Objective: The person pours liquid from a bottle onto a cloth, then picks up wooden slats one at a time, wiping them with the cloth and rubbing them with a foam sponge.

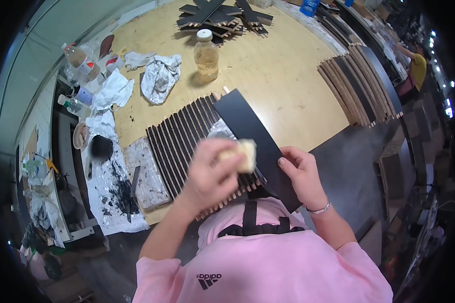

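My left hand, slightly blurred, is closed around a cream-coloured sponge just left of a long black board. The board slants over the front of the worktable, with a wooden dowel at its far end. My right hand grips the board's right edge near its lower end, thumb on the dark face. Under and beside my left hand lies a row of black boards packed on edge, with pale dowels along their ends. A white crumpled cloth or wrap shows partly behind the sponge.
A capped bottle of yellowish liquid stands on the worktable. Crossed black boards lie at the back, more boards at the right. Rags, a black-stained sheet and a dark pot lie left. A person is far right.
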